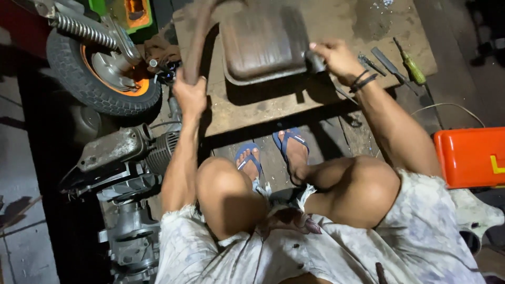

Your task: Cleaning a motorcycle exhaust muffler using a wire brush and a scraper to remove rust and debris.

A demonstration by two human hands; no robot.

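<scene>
Rusty brown metal tank (263, 44) is gripped at its spout by right hand (336, 58), while left hand (190, 94) grips a blurred brown hose (197, 42) beside it.

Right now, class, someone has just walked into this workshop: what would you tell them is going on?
A person sits with bare knees bent, feet in blue sandals on the floor, before a low wooden board. The left hand grips a long, curved brownish strip. The right hand holds a dark stub at the corner of a rusty metal tank lying on the board. A few hand tools lie on the board to the right. A small wheel and engine parts sit on the left, an orange case on the right.
</scene>
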